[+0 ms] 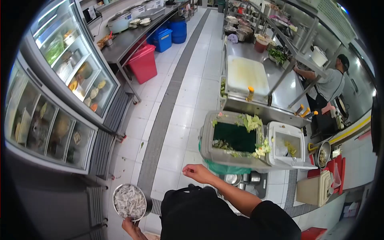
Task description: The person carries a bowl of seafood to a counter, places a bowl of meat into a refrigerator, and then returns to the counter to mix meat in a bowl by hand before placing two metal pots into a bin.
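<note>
At the lower left, my left hand grips the near rim of a round metal bowl. Greyish-white pieces of food fill the bowl. My right hand is held out over the floor at the centre, holding nothing that I can see, its fingers curled together. To the right of that hand stands a grey bin with a green liner and leafy scraps around its rim. A white container with scraps inside sits beside the bin.
Glass-door fridges line the left. Beyond them are a red bin and blue containers. A steel counter holds a white cutting board. A person works behind it. A drain runs along the tiled floor.
</note>
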The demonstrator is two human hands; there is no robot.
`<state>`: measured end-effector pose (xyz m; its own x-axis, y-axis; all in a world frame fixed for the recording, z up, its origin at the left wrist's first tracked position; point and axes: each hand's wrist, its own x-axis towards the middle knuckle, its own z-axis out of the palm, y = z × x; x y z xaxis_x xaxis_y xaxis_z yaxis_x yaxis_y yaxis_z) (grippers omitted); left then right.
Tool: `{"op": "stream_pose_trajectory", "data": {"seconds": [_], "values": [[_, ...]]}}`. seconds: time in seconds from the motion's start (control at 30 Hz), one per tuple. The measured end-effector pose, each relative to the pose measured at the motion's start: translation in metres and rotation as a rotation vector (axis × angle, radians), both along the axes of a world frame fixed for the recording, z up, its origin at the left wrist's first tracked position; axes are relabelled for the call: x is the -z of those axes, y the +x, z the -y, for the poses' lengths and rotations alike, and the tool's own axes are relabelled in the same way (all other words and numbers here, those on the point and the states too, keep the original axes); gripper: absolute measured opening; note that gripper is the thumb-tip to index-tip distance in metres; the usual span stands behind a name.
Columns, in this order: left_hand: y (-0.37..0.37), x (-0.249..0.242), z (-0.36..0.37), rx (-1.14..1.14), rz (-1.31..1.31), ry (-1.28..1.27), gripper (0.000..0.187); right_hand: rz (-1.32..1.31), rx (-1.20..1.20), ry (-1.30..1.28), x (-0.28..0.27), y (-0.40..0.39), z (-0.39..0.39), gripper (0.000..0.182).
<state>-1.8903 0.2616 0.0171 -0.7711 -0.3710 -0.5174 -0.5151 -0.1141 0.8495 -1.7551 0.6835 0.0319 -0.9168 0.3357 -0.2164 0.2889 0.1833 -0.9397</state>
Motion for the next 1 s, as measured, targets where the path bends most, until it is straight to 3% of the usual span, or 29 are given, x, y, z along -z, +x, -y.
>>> {"op": "stream_pose_trajectory", "data": {"seconds": [0.07, 0.17, 0.23, 0.3, 0.37, 0.43, 0.5, 0.57, 0.63, 0.7, 0.73, 0.87, 1.0], "values": [[-0.032, -0.025, -0.033, -0.029, -0.044, -0.049, 0.011, -0.04, 0.007, 0.041, -0.011, -0.061, -0.022, 0.026], [-0.114, -0.002, -0.057, -0.037, -0.007, -0.09, 0.01, -0.101, -0.021, 0.043, -0.01, -0.148, -0.045, 0.031], [-0.166, 0.006, -0.081, 0.062, -0.011, -0.071, 0.013, 0.029, -0.225, 0.226, 0.011, -0.202, -0.049, 0.039], [-0.21, -0.007, -0.129, 0.249, -0.052, 0.015, 0.022, 0.125, -0.217, 0.2, 0.017, -0.247, -0.041, 0.052], [-0.259, -0.015, -0.181, 0.357, -0.054, -0.003, 0.015, 0.241, -0.218, 0.078, 0.015, -0.289, -0.042, 0.057], [-0.32, 0.026, -0.214, 0.573, -0.075, -0.069, 0.01, 0.278, -0.154, 0.008, 0.003, -0.32, -0.059, 0.052], [-0.352, -0.002, -0.285, 0.675, -0.077, -0.02, 0.01, 0.138, 0.113, 0.034, 0.026, -0.339, -0.086, 0.041], [-0.382, -0.007, -0.348, 0.759, -0.108, 0.06, 0.013, 0.205, 0.23, -0.052, 0.014, -0.346, -0.129, 0.034], [-0.411, -0.011, -0.406, 0.998, -0.177, 0.127, 0.016, 0.256, 0.344, -0.14, 0.01, -0.35, -0.161, 0.029], [-0.436, -0.01, -0.461, 1.135, -0.195, 0.109, 0.015, 0.11, 0.74, -0.235, 0.016, -0.359, -0.187, 0.029], [-0.446, -0.007, -0.487, 1.236, -0.203, 0.086, 0.014, 0.075, 0.798, -0.256, 0.022, -0.364, -0.204, 0.025], [-0.466, -0.021, -0.574, 1.296, -0.175, 0.261, 0.015, 0.043, 0.94, -0.297, 0.01, -0.386, -0.274, 0.024], [-0.504, -0.003, -0.64, 1.23, -0.1, 0.266, 0.009, 0.063, 0.872, -0.243, 0.009, -0.429, -0.351, 0.026]]}}
